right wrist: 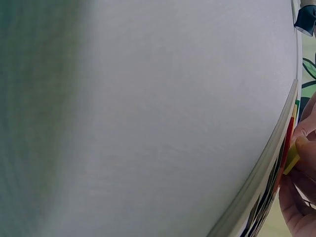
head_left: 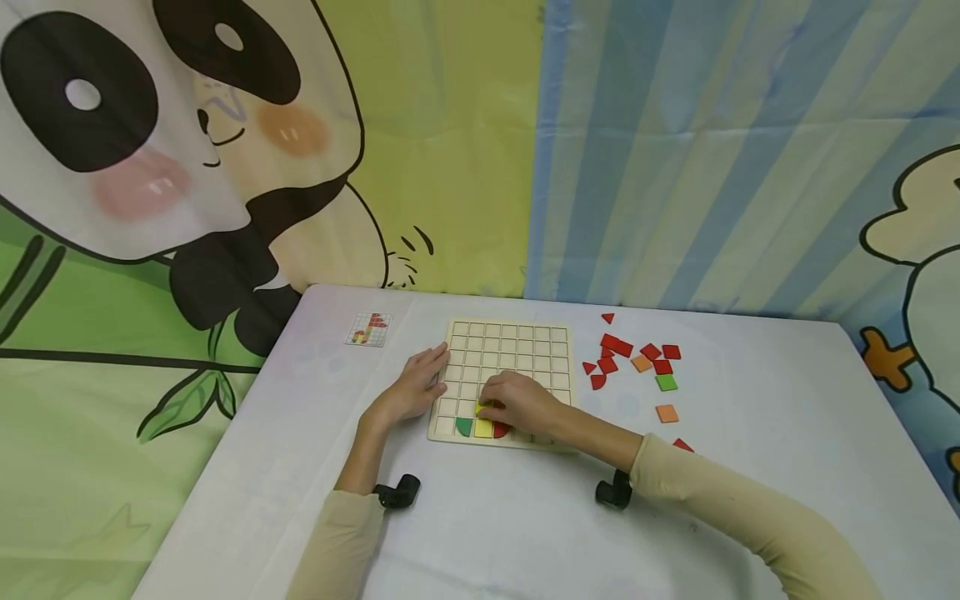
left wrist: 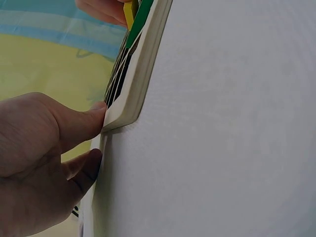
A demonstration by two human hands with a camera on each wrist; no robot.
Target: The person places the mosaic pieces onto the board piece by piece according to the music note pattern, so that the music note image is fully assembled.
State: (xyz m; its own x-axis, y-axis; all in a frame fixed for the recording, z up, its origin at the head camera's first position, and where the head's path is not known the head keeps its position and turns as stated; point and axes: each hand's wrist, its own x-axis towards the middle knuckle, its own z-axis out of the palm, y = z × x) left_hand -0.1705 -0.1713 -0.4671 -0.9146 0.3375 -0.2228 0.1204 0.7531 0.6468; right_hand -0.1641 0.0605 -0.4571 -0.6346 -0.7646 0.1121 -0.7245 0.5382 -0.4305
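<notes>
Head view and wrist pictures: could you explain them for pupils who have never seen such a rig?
There is no robot: a person works bare-handed. The head view is from a camera worn on the head, looking forward and down; each wrist picture is from a camera on that wrist. On the white table lies a pale, square-gridded board bearing a dark green rounded piece, a yellow square piece and a red piece. To its right are scattered flat red pieces, two orange squares and a light green square; to its left, a small white card with a coloured pattern. The left hand touches the board's left edge; the right hand pinches a flat yellow piece.
</notes>
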